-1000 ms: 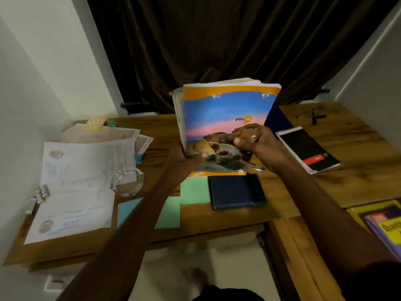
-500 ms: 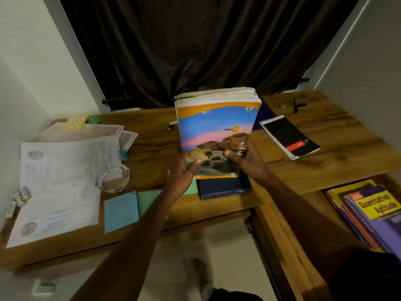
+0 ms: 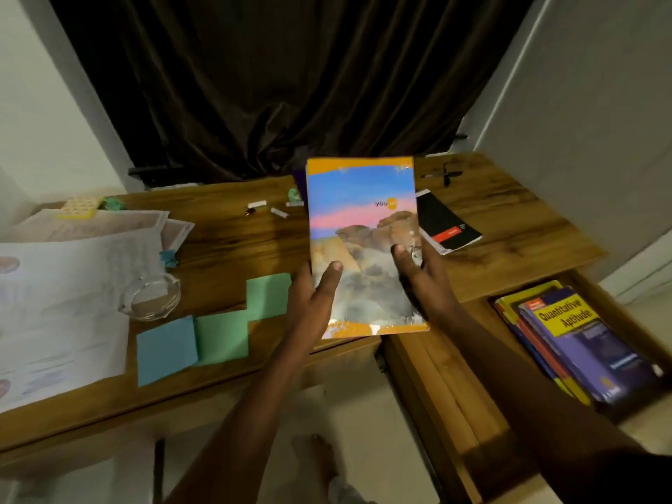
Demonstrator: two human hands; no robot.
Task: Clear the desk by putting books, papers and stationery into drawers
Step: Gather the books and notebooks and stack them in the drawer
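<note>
The stack of notebooks (image 3: pixel 360 231) with the orange and blue cover no longer stands upright. It is now tipped back, its cover facing up, and it has come lower and closer to the open drawer (image 3: pixel 436 387). It hangs just left of the drawer, above the front edge of the surface (image 3: pixel 236 245).

The left hand (image 3: pixel 312 303) grips the lower left edge of the stack, and the right hand (image 3: pixel 422 281) grips the right edge. On both hands the thumb lies on the cover and the fingers are curled under the stack, so they hold it from both sides.

The "Quantitative Aptitude" book (image 3: pixel 578 343) already lies in the far right part of the drawer, and the part nearer the stack looks free. The stack seems ready to go in flat. Papers (image 3: pixel 65 303) and sticky notes (image 3: pixel 269 296) far left of the drawer are not yet put away.
</note>
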